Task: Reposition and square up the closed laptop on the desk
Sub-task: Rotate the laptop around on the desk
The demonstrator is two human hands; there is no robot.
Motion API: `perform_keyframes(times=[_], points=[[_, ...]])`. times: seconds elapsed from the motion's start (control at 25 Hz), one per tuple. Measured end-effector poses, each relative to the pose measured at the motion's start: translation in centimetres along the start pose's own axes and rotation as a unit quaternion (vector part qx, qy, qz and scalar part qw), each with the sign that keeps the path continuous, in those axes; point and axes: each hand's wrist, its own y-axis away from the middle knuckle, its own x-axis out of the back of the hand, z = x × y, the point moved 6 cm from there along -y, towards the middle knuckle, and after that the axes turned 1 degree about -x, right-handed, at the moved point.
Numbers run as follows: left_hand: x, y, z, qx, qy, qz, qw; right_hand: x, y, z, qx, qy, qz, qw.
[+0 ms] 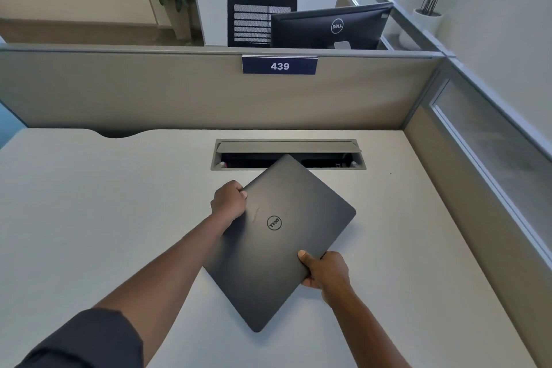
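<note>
A closed dark grey laptop (280, 242) with a round logo on its lid sits skewed like a diamond over the white desk (89, 218). Its far corner overlaps the cable tray opening. My left hand (228, 200) grips the laptop's upper left edge, thumb on the lid. At the lower right edge my right hand (325, 273) holds the laptop too, thumb on top and fingers underneath. Whether the laptop rests flat or is slightly lifted is unclear.
An open cable tray (288, 155) is set into the desk behind the laptop. Beige partition walls (179, 92) with a "439" sign (279, 66) close off the back and right. Beyond them stand a monitor (330, 27), a chair and plants.
</note>
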Motion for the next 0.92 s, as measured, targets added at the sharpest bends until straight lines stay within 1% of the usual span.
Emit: perform_keyframes(times=[0.24,0.48,0.64,0.92], points=[[-1.4,-2.6,2.9,-0.033,-0.08,-0.037,0.996,-2.6,1.3,1.7,-0.05,-0.15,-0.047,0.986],[-3.1,-4.5,3.9,-0.078,-0.105,-0.092,0.987,-5.1,2.1,2.7,-0.092,-0.218,-0.069,0.969],[-4.0,-5.4,4.3,-0.099,-0.116,-0.115,0.982,-6.9,2.6,3.1,-0.116,-0.263,-0.063,0.956],[-5.3,-7.6,4.7,-0.115,-0.163,-0.123,0.972,-9.1,2.0,2.3,-0.144,-0.3,-0.052,0.942]])
